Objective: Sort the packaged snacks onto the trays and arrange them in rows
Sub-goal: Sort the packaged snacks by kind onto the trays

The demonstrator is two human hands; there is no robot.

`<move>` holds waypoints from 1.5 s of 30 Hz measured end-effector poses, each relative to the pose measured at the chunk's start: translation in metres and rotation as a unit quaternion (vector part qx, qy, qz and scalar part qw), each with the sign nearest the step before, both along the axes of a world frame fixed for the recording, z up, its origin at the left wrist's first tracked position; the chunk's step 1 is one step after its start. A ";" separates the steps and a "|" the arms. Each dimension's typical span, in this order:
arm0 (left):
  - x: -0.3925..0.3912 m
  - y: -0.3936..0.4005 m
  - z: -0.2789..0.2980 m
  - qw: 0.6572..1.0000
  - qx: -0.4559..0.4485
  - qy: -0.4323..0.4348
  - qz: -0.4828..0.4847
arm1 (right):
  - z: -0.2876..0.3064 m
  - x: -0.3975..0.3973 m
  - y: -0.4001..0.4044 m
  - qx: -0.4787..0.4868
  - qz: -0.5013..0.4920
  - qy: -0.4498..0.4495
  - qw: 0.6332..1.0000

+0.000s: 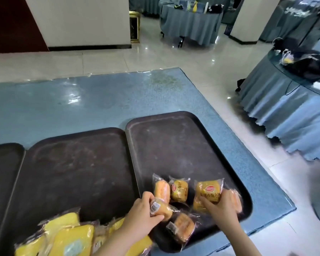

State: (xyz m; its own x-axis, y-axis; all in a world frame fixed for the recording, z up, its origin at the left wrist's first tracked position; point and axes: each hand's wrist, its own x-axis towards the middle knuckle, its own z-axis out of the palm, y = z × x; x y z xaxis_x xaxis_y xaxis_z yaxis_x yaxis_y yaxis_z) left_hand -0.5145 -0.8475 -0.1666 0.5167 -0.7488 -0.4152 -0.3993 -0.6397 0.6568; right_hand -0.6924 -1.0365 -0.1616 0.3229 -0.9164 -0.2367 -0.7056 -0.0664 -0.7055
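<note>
Wrapped bun (pixel 162 209), barcode up, pinched in the curled fingers of the left hand (pixel 142 218) over the near edge of the right tray (pixel 183 141); its long axis runs left to right, just short of the upright bun (pixel 162 190). The right hand (pixel 220 206) closes on a labelled bun (pixel 209 191). Yellow packets (pixel 70 237) crowd the middle tray (pixel 78 163).

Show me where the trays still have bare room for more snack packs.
Right tray: far half bare, from its far rim down to the bread packs. Near end crowded, with both the left hand and right hand on packs. Middle tray: mostly bare; yellow packs heaped at its near edge.
</note>
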 end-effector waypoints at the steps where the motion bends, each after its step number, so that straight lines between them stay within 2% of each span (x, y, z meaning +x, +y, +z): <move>1: -0.003 -0.003 0.000 0.999 0.010 -0.042 -0.005 | -0.002 -0.001 0.003 0.006 0.019 0.015 1.000; 4: -0.006 -0.013 0.002 0.987 0.025 -0.159 -0.001 | -0.014 -0.002 0.008 -0.069 0.089 0.096 0.989; 7: -0.006 -0.020 0.001 0.973 0.011 -0.221 -0.064 | -0.015 -0.001 0.010 -0.129 0.095 0.183 0.970; 11: -0.007 -0.023 -0.013 0.960 0.047 -0.220 -0.169 | -0.018 -0.004 0.013 -0.205 0.165 0.194 0.945; 14: -0.005 -0.026 -0.018 0.955 0.072 -0.208 -0.198 | -0.022 -0.004 0.016 -0.194 0.199 0.181 0.943; 18: 0.006 -0.021 -0.009 0.955 0.062 -0.192 -0.217 | -0.015 0.002 0.006 -0.188 0.210 0.177 0.943; 24: 0.037 0.014 0.022 0.966 0.011 -0.215 -0.144 | 0.004 0.034 0.023 -0.238 0.191 0.156 0.939; 31: 0.098 0.094 0.035 0.972 -0.031 -0.231 -0.042 | 0.033 0.106 0.086 -0.231 0.249 0.141 0.930; 37: 0.163 0.216 0.047 0.970 -0.071 -0.226 0.051 | 0.052 0.179 0.175 -0.253 0.279 0.137 0.916; 45: 0.237 0.402 0.074 0.962 -0.108 -0.203 0.145 | 0.067 0.266 0.325 -0.215 0.342 0.091 0.910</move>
State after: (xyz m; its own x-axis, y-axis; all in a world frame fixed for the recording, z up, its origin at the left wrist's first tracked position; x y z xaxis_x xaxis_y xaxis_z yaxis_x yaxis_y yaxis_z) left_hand -0.2771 -0.4454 -0.0928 0.8035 -0.5951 0.0145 -0.4769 -0.6290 0.6139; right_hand -0.4264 -0.7117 -0.0946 0.8436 -0.5369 -0.0109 -0.4990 -0.7761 -0.3856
